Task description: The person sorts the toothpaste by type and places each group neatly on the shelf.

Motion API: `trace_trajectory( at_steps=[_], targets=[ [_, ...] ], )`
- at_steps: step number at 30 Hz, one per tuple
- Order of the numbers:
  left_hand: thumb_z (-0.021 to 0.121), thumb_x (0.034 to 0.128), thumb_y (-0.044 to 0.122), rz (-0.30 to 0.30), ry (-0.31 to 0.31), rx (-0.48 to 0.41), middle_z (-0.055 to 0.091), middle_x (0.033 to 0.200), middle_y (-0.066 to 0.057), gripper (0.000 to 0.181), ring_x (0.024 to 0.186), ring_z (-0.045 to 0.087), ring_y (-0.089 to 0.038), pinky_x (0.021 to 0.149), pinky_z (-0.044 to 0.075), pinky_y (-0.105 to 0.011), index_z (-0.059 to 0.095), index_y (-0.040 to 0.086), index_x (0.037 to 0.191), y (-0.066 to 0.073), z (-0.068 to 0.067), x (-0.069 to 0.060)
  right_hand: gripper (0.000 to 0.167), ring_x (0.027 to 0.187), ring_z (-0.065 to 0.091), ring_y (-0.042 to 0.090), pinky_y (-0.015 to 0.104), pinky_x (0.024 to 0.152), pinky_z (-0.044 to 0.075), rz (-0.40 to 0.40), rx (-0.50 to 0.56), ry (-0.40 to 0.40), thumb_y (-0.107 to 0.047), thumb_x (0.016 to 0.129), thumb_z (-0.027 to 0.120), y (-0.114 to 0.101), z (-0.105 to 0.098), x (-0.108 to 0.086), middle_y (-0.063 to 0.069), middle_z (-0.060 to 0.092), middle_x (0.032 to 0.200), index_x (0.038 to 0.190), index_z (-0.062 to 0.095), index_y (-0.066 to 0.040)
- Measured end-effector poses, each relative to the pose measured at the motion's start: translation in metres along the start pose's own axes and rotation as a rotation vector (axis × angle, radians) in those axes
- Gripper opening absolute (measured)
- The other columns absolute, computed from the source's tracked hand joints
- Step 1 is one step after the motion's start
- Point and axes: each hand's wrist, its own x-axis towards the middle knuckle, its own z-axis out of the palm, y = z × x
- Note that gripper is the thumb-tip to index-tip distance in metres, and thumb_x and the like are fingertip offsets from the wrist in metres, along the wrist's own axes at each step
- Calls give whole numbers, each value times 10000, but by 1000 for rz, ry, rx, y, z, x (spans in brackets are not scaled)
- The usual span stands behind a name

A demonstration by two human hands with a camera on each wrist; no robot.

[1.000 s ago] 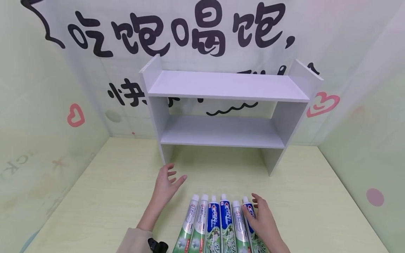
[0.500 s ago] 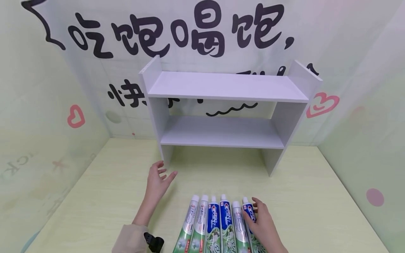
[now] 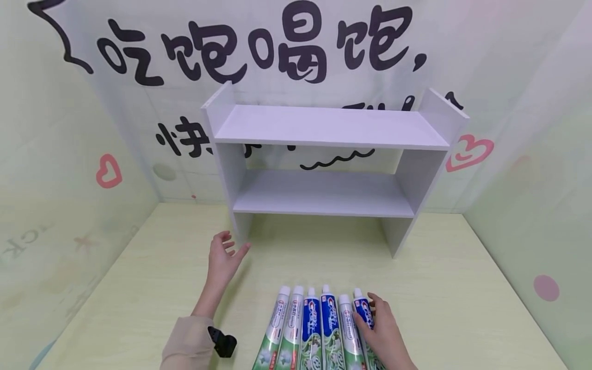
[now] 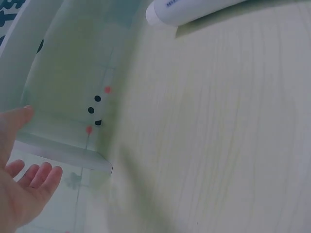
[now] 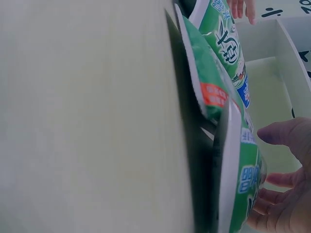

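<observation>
Several toothpaste tubes lie side by side on the table in the head view, caps pointing away from me. At the right end of the row, a blue-and-green toothpaste tube (image 3: 363,310) lies partly under my right hand (image 3: 386,334). The thumb is on its left side and the fingers on its right, with a gap showing between them in the right wrist view; how firmly they touch is unclear. A silver-and-green tube (image 3: 350,329) is just left of that thumb. My left hand (image 3: 223,261) holds nothing, fingers loosely bent, near the left foot of the white shelf (image 3: 324,192).
The shelf has two boards, and its right side panel (image 3: 399,231) stands on the pale wooden table (image 3: 453,298). Printed wall sheets (image 3: 69,154) enclose the back and both sides. A black wrist device (image 3: 224,343) sits at the left sleeve.
My left hand has moved left, to beside the shelf's left foot. The right hand has shifted slightly down along the rightmost tube. The toothpaste tubes have stayed in place.
</observation>
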Motion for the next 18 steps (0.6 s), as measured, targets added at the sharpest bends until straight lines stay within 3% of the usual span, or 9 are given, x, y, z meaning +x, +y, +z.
trace_trajectory(
  at_steps=[7, 18],
  targets=[
    [678, 798, 175, -13, 18, -7, 384, 1287, -228, 684, 1172, 428, -374, 980, 402, -446, 293, -54, 1315, 3, 4, 12, 620, 942, 577, 282, 390, 735, 517, 33, -17, -17, -263, 830, 640, -2, -3, -2, 211, 521, 1092, 1300, 379, 45],
    [666, 812, 169, 38, 40, -38, 436, 1270, -204, 592, 1137, 453, -323, 924, 444, -437, 356, -33, 1274, 2, 9, 30, 623, 931, 575, 284, 419, 751, 502, 57, -86, -28, -263, 819, 654, -1, -4, -3, 212, 522, 1073, 1293, 386, 41]
  ],
)
